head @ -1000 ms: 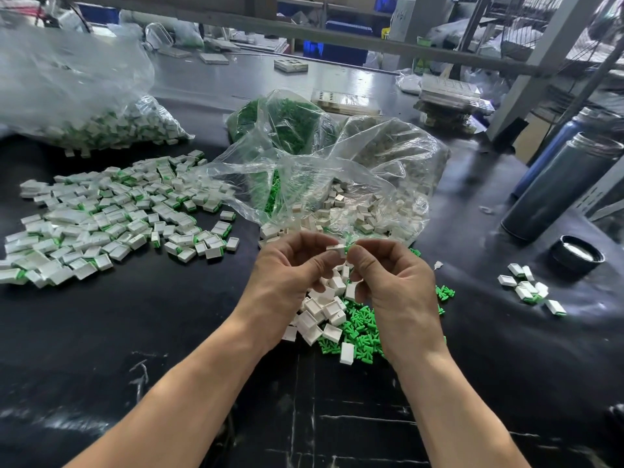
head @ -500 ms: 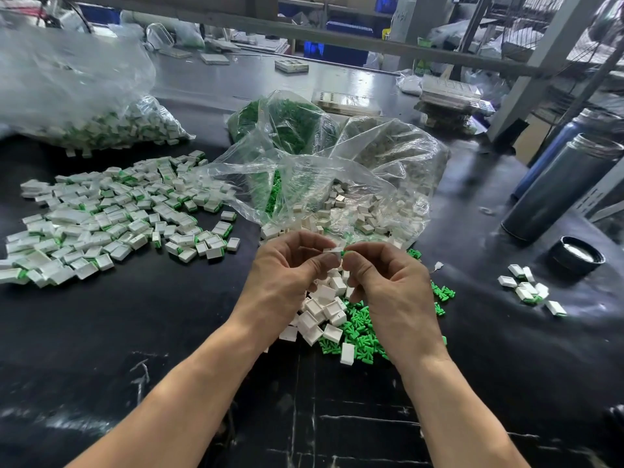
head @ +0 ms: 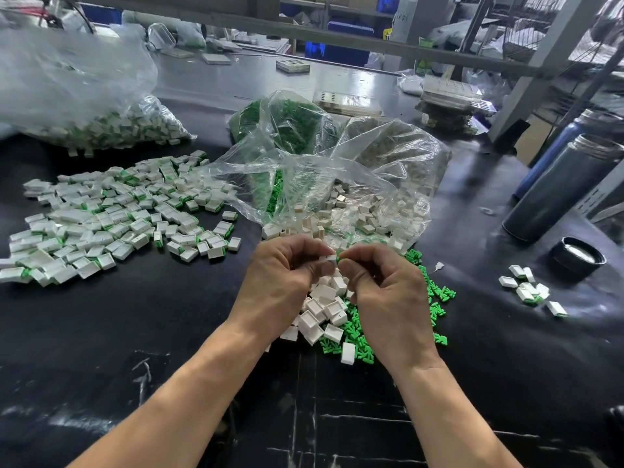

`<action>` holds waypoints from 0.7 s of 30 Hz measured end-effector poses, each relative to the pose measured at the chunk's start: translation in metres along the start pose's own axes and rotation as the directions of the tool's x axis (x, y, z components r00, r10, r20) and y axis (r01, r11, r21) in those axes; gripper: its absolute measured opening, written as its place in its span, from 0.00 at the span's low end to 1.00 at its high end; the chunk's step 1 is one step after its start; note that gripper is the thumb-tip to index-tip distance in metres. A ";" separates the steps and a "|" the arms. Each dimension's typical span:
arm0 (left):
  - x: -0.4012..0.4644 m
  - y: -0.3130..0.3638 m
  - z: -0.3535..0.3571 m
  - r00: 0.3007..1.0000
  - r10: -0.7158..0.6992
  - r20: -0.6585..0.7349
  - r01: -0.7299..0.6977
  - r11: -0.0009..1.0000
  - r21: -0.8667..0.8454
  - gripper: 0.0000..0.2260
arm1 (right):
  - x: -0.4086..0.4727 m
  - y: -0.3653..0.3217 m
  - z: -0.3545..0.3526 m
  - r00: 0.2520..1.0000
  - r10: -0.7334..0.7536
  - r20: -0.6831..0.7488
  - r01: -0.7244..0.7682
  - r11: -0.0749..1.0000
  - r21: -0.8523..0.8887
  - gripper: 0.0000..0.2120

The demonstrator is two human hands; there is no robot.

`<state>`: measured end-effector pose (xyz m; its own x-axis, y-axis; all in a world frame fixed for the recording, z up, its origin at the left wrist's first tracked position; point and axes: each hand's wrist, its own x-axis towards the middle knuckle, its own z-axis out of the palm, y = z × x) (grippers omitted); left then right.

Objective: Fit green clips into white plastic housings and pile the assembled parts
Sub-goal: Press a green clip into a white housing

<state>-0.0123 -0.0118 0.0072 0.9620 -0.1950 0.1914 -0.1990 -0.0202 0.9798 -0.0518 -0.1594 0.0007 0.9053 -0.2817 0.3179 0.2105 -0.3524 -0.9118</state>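
Note:
My left hand (head: 282, 282) pinches a small white housing (head: 330, 258) at its fingertips. My right hand (head: 388, 295) pinches a green clip (head: 339, 254) against that housing's end. Both hands meet above a heap of loose white housings (head: 320, 309) and loose green clips (head: 435, 292) on the black table. A wide pile of assembled white-and-green parts (head: 111, 217) lies to the left. Most of the held clip is hidden by my fingers.
Open clear bags of white housings (head: 364, 214) and green clips (head: 287, 123) sit behind my hands. A bag of assembled parts (head: 111, 126) lies far left. Two dark flasks (head: 560, 184), a black lid (head: 578, 256) and a few assembled parts (head: 528, 290) stand at the right.
Both hands have drifted slightly left and up, still holding the housing and clip together. The piles and bags have not moved.

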 end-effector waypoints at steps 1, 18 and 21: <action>0.000 0.000 0.000 1.000 0.001 -0.002 -0.001 1.000 0.005 0.07 | 0.000 0.000 0.000 1.000 -0.006 -0.001 0.006 1.000 -0.012 0.09; 0.000 -0.001 0.002 1.000 -0.001 -0.009 0.001 1.000 -0.028 0.07 | -0.002 0.002 0.005 0.999 0.041 -0.029 -0.037 0.993 0.112 0.10; 0.001 0.000 0.004 1.000 -0.011 -0.012 0.010 0.995 -0.100 0.06 | -0.001 -0.001 0.005 0.997 0.042 -0.058 -0.030 0.980 0.196 0.11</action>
<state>-0.0126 -0.0159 0.0072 0.9663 -0.1831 0.1809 -0.1694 0.0765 0.9826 -0.0509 -0.1542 -0.0004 0.8904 -0.3478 0.2936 0.2515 -0.1617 -0.9543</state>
